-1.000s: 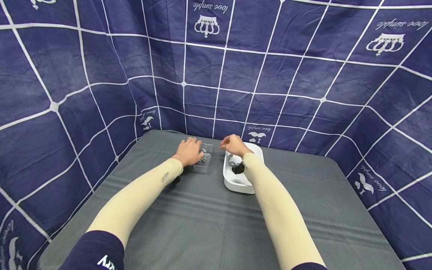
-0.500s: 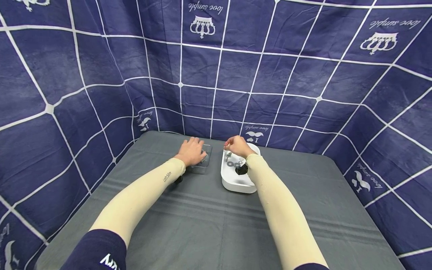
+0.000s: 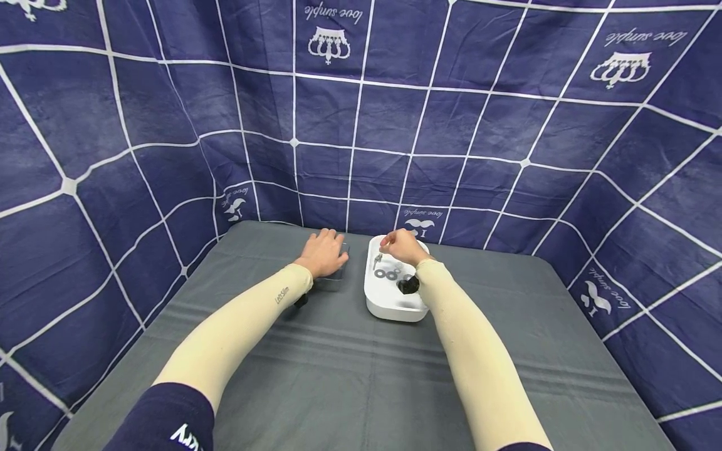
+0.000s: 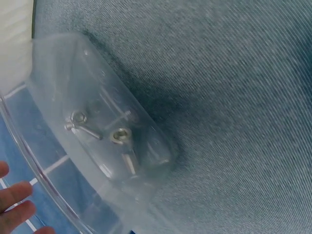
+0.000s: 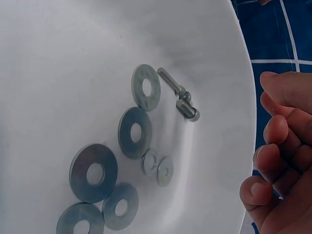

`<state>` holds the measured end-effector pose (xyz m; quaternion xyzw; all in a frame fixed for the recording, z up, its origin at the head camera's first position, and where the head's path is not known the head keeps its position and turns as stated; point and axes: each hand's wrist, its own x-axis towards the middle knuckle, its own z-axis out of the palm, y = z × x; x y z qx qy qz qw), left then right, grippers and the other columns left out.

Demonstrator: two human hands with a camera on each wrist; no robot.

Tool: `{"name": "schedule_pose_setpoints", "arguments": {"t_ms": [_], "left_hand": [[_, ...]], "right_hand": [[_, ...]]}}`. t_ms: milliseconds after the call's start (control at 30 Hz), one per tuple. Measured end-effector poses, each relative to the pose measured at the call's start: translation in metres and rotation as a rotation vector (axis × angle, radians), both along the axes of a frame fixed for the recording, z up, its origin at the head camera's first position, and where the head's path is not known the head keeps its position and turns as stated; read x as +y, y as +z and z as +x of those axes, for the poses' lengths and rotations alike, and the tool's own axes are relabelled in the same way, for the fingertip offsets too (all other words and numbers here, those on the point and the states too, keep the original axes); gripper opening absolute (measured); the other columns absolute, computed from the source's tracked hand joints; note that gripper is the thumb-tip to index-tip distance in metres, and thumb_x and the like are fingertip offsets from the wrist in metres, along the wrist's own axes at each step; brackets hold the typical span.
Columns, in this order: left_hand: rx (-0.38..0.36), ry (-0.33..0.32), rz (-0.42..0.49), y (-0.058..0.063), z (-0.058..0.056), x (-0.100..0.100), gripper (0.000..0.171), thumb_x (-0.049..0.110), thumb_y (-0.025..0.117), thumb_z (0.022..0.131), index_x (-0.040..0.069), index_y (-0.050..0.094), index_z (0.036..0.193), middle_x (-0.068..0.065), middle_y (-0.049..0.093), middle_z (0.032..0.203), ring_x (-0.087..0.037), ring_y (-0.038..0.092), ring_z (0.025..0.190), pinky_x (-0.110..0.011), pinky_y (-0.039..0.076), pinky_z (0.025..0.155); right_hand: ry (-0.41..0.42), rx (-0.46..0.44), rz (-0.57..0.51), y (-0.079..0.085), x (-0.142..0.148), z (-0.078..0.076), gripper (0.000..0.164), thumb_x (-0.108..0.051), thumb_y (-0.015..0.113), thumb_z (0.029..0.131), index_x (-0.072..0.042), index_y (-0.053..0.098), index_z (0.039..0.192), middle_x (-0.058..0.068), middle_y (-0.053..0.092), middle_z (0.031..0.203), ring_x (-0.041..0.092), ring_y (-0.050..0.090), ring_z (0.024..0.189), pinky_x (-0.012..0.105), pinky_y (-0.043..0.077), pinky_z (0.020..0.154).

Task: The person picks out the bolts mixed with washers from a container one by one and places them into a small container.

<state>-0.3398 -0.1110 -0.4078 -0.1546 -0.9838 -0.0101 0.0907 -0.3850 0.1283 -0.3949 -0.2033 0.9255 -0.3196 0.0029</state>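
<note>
"Looking into the white tray (image 3: pixel 396 312), what do you make out?"

"Five large washers (image 5: pixel 126 139), the lowest cut off by the right wrist view, then two smaller washers (image 5: pixel 166 181) and a screw (image 5: pixel 169 80) near the curved wall."

"And the right hand (image 3: pixel 402 245)?"

"Over the tray's far end, fingers curled, thumb close to the forefinger. I can't tell whether anything is pinched there."

"The left hand (image 3: pixel 323 254)?"

"Fingers straight and parted over a clear box (image 4: pixel 61 73), hiding most of it from above. Metal pieces (image 4: pixel 87 130) lie inside; the plastic blurs their shapes."

"Any room?"

"A strip of grey surface (image 3: pixel 338 376) separates box and tray, and more stretches rightward and toward the person. The far edge runs close to the blue curtain (image 3: pixel 389 119). The right sleeve (image 3: pixel 474 363) covers part of the tray's right rim."
</note>
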Motion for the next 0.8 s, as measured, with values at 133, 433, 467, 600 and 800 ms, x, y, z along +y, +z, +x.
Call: {"name": "schedule_pose_setpoints", "arguments": {"t_ms": [133,433,467,600,800], "left_hand": [[0.004,-0.006,0.006,0.0,0.0,0.004,0.055,0.04,0.05,0.099,0.005,0.053,0.142,-0.018,0.055,0.136,-0.034,0.047,0.132,-0.055,0.042,0.104],[0.001,-0.049,0.052,0.002,0.001,0.019,0.053,0.036,0.052,0.099,0.002,0.054,0.14,-0.02,0.056,0.132,-0.035,0.05,0.128,-0.051,0.045,0.103],[-0.001,-0.054,0.052,0.002,0.0,0.021,0.054,0.036,0.052,0.099,0.002,0.053,0.14,-0.02,0.056,0.132,-0.035,0.05,0.127,-0.051,0.046,0.103],[-0.007,-0.061,0.057,0.0,-0.001,0.028,0.053,0.036,0.052,0.1,0.002,0.052,0.141,-0.019,0.056,0.132,-0.035,0.05,0.127,-0.05,0.047,0.103],[-0.021,-0.067,0.06,0.001,-0.001,0.038,0.053,0.035,0.05,0.101,0.002,0.051,0.142,-0.02,0.054,0.135,-0.035,0.049,0.129,-0.049,0.047,0.104]], "right_hand": [[0.003,0.001,-0.02,0.0,0.004,0.001,0.014,-0.013,0.071,0.088,-0.002,0.075,0.094,0.001,0.059,0.073,0.015,0.051,0.067,0.025,0.041,0.062],[-0.032,-0.017,-0.018,0.001,0.018,0.006,0.015,-0.013,0.072,0.088,-0.001,0.076,0.096,0.002,0.058,0.075,0.015,0.049,0.069,0.026,0.039,0.062],[-0.039,-0.016,-0.009,0.001,0.019,0.007,0.015,-0.013,0.072,0.088,-0.001,0.076,0.097,0.002,0.058,0.075,0.016,0.049,0.07,0.026,0.039,0.063],[-0.044,-0.007,0.014,0.002,0.024,0.01,0.016,-0.014,0.071,0.089,-0.001,0.076,0.098,0.004,0.06,0.077,0.017,0.051,0.071,0.027,0.04,0.063],[-0.062,-0.012,0.018,0.003,0.029,0.013,0.016,-0.014,0.071,0.089,-0.001,0.075,0.099,0.007,0.059,0.084,0.019,0.052,0.077,0.028,0.041,0.067]]}}
